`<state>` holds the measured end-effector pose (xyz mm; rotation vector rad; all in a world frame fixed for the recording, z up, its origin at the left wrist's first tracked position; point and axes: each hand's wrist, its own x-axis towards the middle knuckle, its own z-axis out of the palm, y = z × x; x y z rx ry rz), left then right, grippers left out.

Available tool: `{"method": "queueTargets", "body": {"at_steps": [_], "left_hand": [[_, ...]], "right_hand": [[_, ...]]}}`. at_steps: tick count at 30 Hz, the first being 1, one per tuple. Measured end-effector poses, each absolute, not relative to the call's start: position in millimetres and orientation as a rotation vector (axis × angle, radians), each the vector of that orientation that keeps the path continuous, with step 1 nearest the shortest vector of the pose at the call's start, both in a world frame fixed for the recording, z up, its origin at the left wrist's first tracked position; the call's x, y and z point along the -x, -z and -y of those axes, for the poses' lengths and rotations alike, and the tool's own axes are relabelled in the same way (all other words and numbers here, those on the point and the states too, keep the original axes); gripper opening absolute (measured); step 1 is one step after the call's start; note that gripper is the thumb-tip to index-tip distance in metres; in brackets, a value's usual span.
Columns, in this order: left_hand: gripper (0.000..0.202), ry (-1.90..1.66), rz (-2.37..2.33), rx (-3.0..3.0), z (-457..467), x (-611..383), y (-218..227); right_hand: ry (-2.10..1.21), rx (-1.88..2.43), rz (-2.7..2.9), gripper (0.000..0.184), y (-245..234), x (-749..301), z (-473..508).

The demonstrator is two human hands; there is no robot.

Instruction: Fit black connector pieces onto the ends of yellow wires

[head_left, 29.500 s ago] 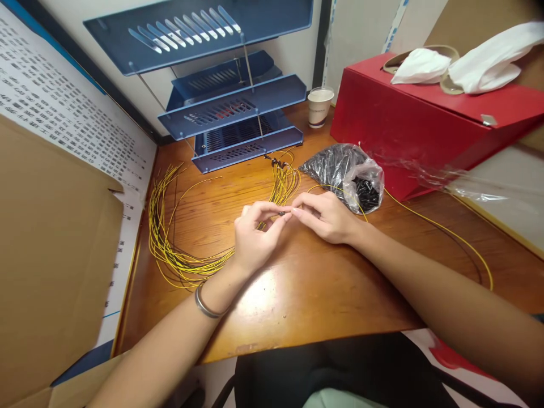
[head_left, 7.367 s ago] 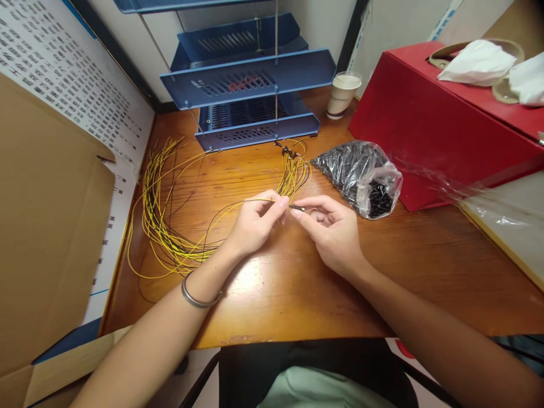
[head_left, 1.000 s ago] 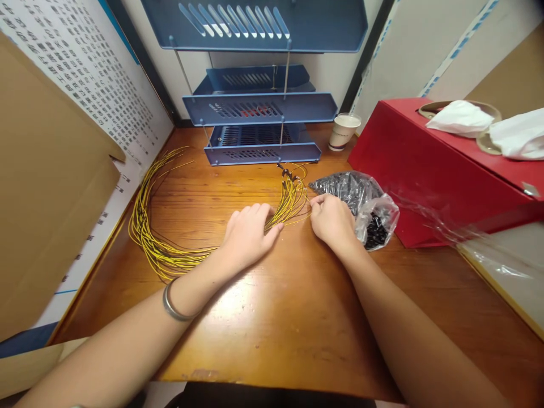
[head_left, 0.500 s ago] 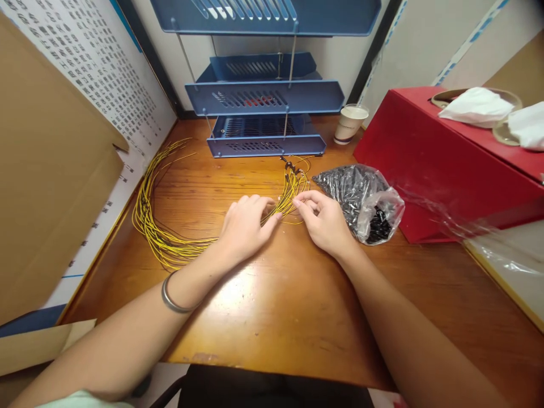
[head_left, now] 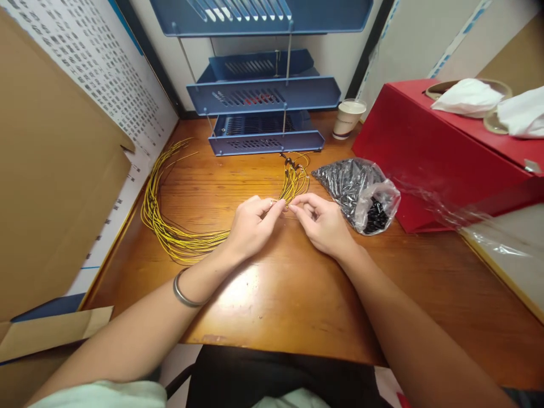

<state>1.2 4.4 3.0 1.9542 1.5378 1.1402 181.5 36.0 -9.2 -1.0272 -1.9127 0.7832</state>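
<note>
— Where are the yellow wires (head_left: 191, 245)?
— On the wooden desk (head_left: 276, 294), looping out to the left, with their ends fanned in front of the blue tray rack (head_left: 263, 93).
— And the hands?
— The left hand (head_left: 249, 226) pinches a few strands near those ends. The right hand (head_left: 323, 224), just beside it, has thumb and forefinger pressed together; what they nip is too small to tell. A bag of black parts (head_left: 361, 190) lies near it.
</note>
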Motion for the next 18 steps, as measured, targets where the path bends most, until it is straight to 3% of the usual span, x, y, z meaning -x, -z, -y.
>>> {"method": "queueTargets", "body": {"at_steps": [11,14,18], "left_hand": [[0.037,-1.387,-1.287,-1.694,-15,-2,-7],[0.037,-1.312,-1.404,-1.813,-15,-4,-7],[0.022,-1.059,-1.504,-2.151,-13,-8,-6]], "right_hand": [[-0.858,1.071,1.972,0.031,4,-180,-36],[-0.906,1.069,1.896,0.038,4,-180,-39],[-0.883,1.058,1.846,0.047,4,-179,-45]]}}
